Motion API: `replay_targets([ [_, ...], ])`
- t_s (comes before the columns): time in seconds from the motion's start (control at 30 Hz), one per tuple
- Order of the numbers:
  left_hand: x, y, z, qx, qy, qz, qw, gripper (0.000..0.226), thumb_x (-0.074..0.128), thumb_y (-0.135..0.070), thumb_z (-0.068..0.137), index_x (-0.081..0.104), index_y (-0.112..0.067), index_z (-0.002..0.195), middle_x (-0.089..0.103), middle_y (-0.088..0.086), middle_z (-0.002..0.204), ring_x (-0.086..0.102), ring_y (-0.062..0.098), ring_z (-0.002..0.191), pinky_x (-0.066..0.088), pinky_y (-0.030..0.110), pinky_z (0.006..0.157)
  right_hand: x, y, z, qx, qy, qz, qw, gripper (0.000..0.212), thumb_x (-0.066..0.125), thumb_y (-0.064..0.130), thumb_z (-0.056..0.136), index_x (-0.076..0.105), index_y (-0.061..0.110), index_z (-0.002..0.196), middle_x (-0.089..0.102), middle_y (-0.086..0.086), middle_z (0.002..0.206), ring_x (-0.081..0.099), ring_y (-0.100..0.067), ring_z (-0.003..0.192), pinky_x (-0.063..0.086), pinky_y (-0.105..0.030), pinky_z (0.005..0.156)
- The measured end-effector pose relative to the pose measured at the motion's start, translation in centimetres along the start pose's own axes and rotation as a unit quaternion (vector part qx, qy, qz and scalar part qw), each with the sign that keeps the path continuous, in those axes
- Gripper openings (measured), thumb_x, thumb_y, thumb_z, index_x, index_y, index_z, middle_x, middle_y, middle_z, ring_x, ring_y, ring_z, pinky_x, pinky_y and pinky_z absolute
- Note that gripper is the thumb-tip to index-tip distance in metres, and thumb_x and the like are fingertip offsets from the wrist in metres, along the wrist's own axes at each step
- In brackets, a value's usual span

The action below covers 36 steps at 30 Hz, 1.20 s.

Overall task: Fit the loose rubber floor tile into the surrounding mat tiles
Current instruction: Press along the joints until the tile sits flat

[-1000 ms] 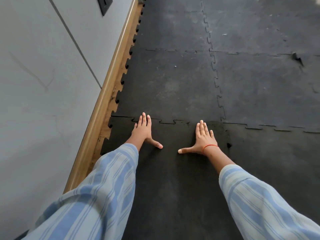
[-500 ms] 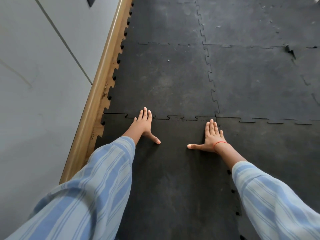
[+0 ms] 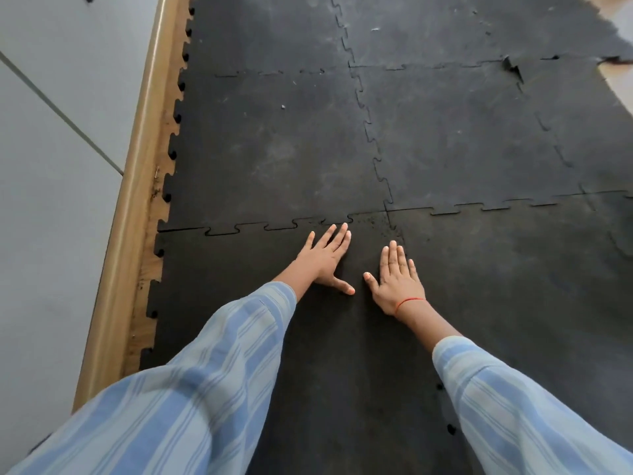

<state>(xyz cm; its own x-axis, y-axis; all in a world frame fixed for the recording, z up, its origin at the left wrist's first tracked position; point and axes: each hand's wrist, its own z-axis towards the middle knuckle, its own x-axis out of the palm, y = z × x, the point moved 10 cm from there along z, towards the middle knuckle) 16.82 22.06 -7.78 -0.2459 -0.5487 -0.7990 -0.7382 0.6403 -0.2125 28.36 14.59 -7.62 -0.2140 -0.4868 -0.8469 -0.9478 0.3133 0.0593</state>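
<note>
Nearest the camera, two striped blue sleeves (image 3: 212, 378) reach forward over the loose tile (image 3: 239, 303), which lies flat on the floor beside the wooden skirting (image 3: 137, 186) and meets the mat tiles beyond it along a toothed seam (image 3: 274, 226).

On the tile, the left hand (image 3: 325, 258) and the right hand (image 3: 397, 279) lie side by side, palms down, fingers spread and flat, closed on nothing. Both are pressing near the tile's far right corner. The left fingertips (image 3: 342, 233) sit just short of the seam; the right hand, with a red thread (image 3: 409, 301) at the wrist, is just beside it, toward the junction (image 3: 387, 210) where four tiles meet.

Past the hands, the seam looks seated toward the skirting, while the stretch by the junction looks scuffed and perhaps not fully home. To do this step well, I judge the weight should come straight down through the heels of the palms, working tab by tab along the seam toward the junction, so no tooth rides up. The right-hand edge of the tile, partly hidden by the sleeve, likely needs the same.

Beyond lie the fitted mat tiles (image 3: 274, 149).
</note>
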Motion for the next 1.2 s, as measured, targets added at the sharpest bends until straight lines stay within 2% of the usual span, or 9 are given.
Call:
replay_targets([
  [0.13, -1.3, -0.2, 0.2, -0.031, 0.033, -0.009, 0.999, 0.137, 0.068, -0.073, 0.064, -0.023, -0.015, 0.149, -0.034, -0.001, 0.155, -0.025, 0.022, 0.144, -0.004, 0.056, 0.115, -1.1, 0.0, 0.1, -0.011, 0.031, -0.001, 0.999, 0.073, 0.018, 0.050, 0.101, -0.014, 0.009, 0.153, -0.024, -0.006, 0.160, -0.019, -0.019, 0.149, -0.008, -0.039, 0.121],
  [0.23, -1.6, -1.0, 0.3, -0.053, 0.050, 0.005, 0.997, 0.135, 0.071, -0.067, 0.066, -0.021, -0.013, 0.149, -0.032, 0.001, 0.156, -0.023, 0.024, 0.145, 0.000, 0.056, 0.116, 0.1, -1.3, -4.1, 0.008, -0.068, 0.025, 0.997, 0.071, 0.017, 0.049, 0.101, -0.010, 0.009, 0.153, -0.020, -0.005, 0.161, -0.017, -0.017, 0.149, -0.007, -0.038, 0.122],
  [0.27, -1.8, -1.6, 0.3, -0.045, 0.049, 0.013, 0.998, 0.131, 0.069, -0.066, 0.070, -0.020, -0.013, 0.150, -0.031, 0.002, 0.156, -0.021, 0.024, 0.146, 0.000, 0.056, 0.116, 1.1, -2.0, -6.6, 0.030, -0.110, 0.042, 0.993, 0.072, 0.018, 0.050, 0.101, -0.009, 0.009, 0.153, -0.021, -0.003, 0.160, -0.018, -0.016, 0.148, -0.007, -0.037, 0.122],
  [0.33, -1.8, -3.8, 0.7, -0.006, 0.038, 0.028, 0.999, 0.115, 0.058, -0.065, 0.081, -0.017, -0.014, 0.151, -0.028, 0.002, 0.157, -0.019, 0.023, 0.147, -0.002, 0.057, 0.115, 3.5, -3.2, -10.5, 0.077, -0.134, 0.066, 0.986, 0.072, 0.020, 0.050, 0.101, -0.008, 0.009, 0.153, -0.025, -0.001, 0.156, -0.017, -0.014, 0.148, -0.007, -0.037, 0.121],
  [0.43, -1.1, -9.0, 1.2, 0.071, 0.016, 0.051, 0.996, 0.079, 0.033, -0.057, 0.097, -0.011, -0.022, 0.153, -0.021, -0.002, 0.160, -0.015, 0.020, 0.148, -0.004, 0.058, 0.114, 5.2, -3.9, -11.1, 0.110, -0.101, 0.096, 0.984, 0.070, 0.020, 0.047, 0.101, -0.009, 0.010, 0.154, -0.022, -0.002, 0.159, -0.008, -0.016, 0.151, -0.006, -0.041, 0.121],
  [0.53, 0.4, -12.3, 1.5, 0.112, 0.019, 0.070, 0.991, 0.064, 0.023, -0.051, 0.101, -0.006, -0.029, 0.153, -0.019, -0.005, 0.160, -0.016, 0.019, 0.147, -0.003, 0.061, 0.114, 5.1, -3.6, -10.5, 0.111, -0.082, 0.111, 0.984, 0.070, 0.019, 0.046, 0.102, -0.012, 0.010, 0.153, -0.021, -0.004, 0.161, -0.012, -0.017, 0.150, -0.004, -0.046, 0.120],
  [0.67, 0.5, -12.5, 1.9, 0.097, 0.035, 0.074, 0.992, 0.063, 0.023, -0.053, 0.100, -0.006, -0.034, 0.152, -0.019, -0.006, 0.160, -0.018, 0.021, 0.147, -0.001, 0.066, 0.111, 4.9, -3.4, -10.7, 0.110, -0.047, 0.129, 0.984, 0.070, 0.021, 0.044, 0.102, -0.012, 0.009, 0.153, -0.022, -0.006, 0.161, -0.013, -0.020, 0.150, 0.002, -0.049, 0.121],
  [1.03, 0.2, -12.8, 1.4, 0.047, 0.049, 0.119, 0.990, 0.062, 0.021, -0.052, 0.100, -0.008, -0.034, 0.152, -0.021, -0.005, 0.160, -0.018, 0.023, 0.147, 0.004, 0.066, 0.112, 4.1, -3.0, -11.6, 0.099, -0.053, 0.168, 0.980, 0.073, 0.033, 0.040, 0.101, -0.005, 0.008, 0.155, -0.017, -0.007, 0.162, -0.008, -0.021, 0.151, 0.004, -0.048, 0.121],
  [1.2, 0.3, -13.1, 1.2, 0.024, 0.035, 0.164, 0.986, 0.062, 0.018, -0.050, 0.101, -0.016, -0.034, 0.150, -0.027, -0.001, 0.158, -0.019, 0.025, 0.146, 0.003, 0.065, 0.112, 4.4, -3.2, -10.9, 0.080, 0.000, 0.127, 0.989, 0.075, 0.027, 0.046, 0.101, -0.011, 0.007, 0.153, -0.023, -0.009, 0.160, -0.019, -0.022, 0.149, -0.005, -0.049, 0.119],
])
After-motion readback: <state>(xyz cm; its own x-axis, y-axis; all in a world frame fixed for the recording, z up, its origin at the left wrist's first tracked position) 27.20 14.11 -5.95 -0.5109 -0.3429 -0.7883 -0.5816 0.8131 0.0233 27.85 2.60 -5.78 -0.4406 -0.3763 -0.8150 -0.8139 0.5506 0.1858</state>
